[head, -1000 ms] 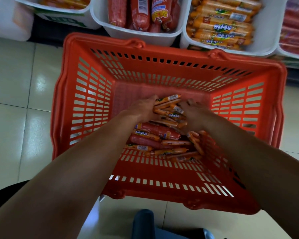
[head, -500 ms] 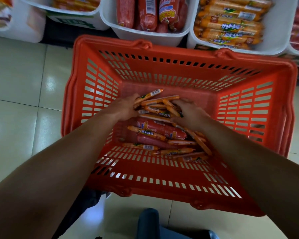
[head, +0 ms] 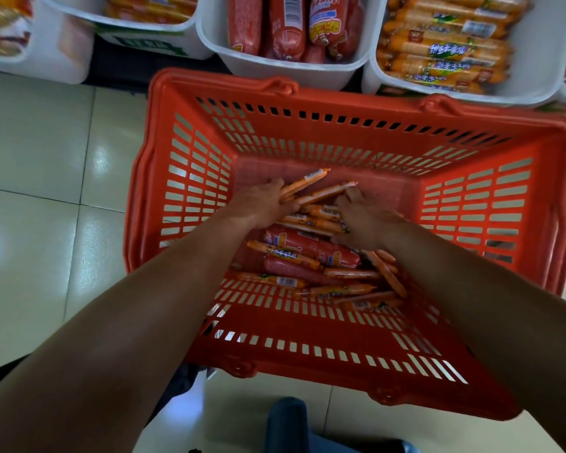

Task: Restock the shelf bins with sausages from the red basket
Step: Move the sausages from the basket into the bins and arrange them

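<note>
Head view showed me the thin orange sausages (head: pixel 314 191) bunched at frame centre, low in the red basket (head: pixel 340 103). The person's left hand (head: pixel 262 204) curled round their left side, the right hand (head: pixel 363 217) curled over their right, both forearms reaching in from below. I saw white shelf bins (head: pixel 291 75) along the top edge.

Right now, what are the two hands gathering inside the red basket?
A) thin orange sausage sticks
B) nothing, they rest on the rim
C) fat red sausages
A: the left hand and right hand grip a bundle of thin orange sausage sticks from both sides, low inside the red basket; the fat red sausages lie nearer the person.
</note>
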`<state>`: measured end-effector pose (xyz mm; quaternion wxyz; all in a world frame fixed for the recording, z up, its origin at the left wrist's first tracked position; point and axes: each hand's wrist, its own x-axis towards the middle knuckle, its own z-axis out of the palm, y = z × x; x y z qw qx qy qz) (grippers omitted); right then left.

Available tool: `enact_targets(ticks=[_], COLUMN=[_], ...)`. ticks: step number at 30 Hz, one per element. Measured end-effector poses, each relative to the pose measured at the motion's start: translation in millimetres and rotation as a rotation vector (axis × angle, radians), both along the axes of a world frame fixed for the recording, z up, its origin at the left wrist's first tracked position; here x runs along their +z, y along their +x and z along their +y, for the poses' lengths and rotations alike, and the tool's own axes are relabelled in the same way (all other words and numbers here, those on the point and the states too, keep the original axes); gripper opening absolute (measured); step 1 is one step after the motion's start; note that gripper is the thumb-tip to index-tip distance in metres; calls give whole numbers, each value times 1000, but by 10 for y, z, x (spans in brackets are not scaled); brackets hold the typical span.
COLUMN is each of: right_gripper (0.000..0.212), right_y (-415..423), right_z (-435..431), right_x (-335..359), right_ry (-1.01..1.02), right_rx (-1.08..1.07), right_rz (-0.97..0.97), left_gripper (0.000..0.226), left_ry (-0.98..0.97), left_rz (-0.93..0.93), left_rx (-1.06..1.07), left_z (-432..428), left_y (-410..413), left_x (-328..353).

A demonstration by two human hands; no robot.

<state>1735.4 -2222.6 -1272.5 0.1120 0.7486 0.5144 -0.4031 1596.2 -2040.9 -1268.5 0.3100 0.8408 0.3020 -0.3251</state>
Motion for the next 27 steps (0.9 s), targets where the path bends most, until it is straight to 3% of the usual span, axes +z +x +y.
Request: enact_targets(ticks=[6, 11, 16, 27], right_gripper=[61, 55, 51, 68], right_y=[10, -1, 63, 96], right_z=[-64, -46, -42, -197], right_x=[-29, -4, 45, -14], right_ry=[63, 40, -17, -28], right_rx=[-31, -19, 11, -202], right_rz=[38, 10, 2, 124], left_gripper=[37, 77, 82, 54], left_ry=[-84, -166, -117, -154], left_rz=[20, 124, 108, 66], left_rx=[-4, -50, -93, -14], left_z=[-35, -56, -77, -78], left_y=[-11, -45, -62, -232], left_x=[14, 97, 102, 156])
